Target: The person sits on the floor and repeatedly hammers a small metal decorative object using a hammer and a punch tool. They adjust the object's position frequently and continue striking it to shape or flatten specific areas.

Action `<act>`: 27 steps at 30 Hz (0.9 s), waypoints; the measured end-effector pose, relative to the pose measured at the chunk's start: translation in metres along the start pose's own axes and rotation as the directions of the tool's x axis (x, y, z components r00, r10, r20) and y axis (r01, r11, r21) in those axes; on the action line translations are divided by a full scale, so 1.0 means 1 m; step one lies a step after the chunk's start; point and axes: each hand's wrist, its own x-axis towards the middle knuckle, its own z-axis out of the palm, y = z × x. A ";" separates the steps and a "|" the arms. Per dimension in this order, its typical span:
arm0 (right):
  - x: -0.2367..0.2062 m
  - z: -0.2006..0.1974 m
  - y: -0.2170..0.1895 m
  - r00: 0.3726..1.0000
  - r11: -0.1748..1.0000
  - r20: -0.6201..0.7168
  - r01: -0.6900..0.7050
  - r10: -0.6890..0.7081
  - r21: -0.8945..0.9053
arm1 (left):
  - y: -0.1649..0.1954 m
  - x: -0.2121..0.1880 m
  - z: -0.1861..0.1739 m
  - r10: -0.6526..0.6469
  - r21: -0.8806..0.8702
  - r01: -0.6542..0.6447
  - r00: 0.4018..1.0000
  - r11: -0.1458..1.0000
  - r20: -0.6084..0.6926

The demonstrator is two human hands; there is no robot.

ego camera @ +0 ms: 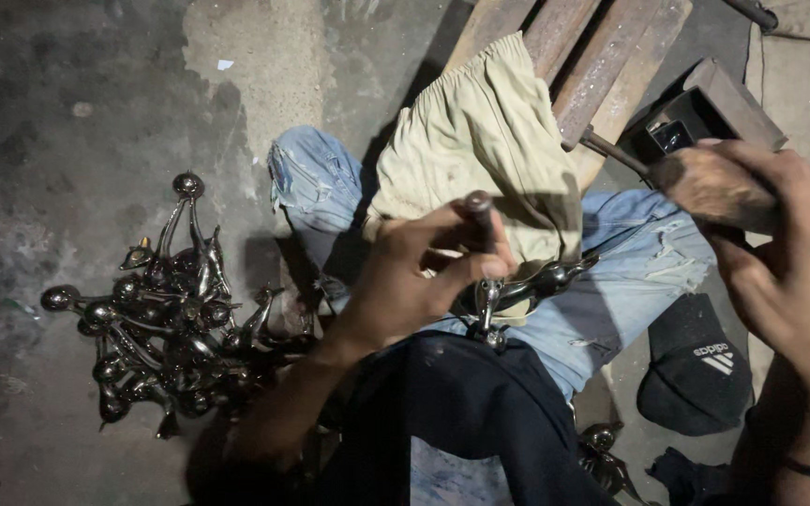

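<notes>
A: Head view. Where is the metal rod (pixel 479 217)?

B: Upright in the left hand (pixel 414 272), fingers (pixel 452 274) closed around it, above a shiny metal casting (pixel 527 286) on the lap.

A: The right hand (pixel 780 253)?

B: Fingers closed on a hammer (pixel 705 183).

A: Surroundings?

B: A khaki cloth (pixel 489 141) over the knee, a pile of castings (pixel 171 319) on the floor (pixel 67 122), a black cap (pixel 696 370).

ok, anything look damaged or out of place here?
Nothing broken shows. The shiny metal pieces lie in a tangled heap on the concrete floor, unsorted. The jeans are ripped. The left hand grips a metal rod; the right hand holds a hammer.
</notes>
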 end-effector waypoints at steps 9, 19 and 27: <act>0.017 -0.003 0.007 0.985 0.983 0.132 0.131 -0.114 -0.129 | -0.008 0.003 0.026 -0.060 0.326 0.083 0.995 0.942 -0.081; 0.016 -0.016 0.036 0.990 0.997 0.129 0.058 -0.051 -0.057 | -0.017 -0.013 0.041 0.092 0.498 0.013 0.979 0.867 -0.185; 0.030 -0.023 0.030 0.996 0.999 0.086 0.010 -0.012 0.031 | -0.010 -0.023 0.050 0.153 0.494 -0.012 0.957 0.869 -0.246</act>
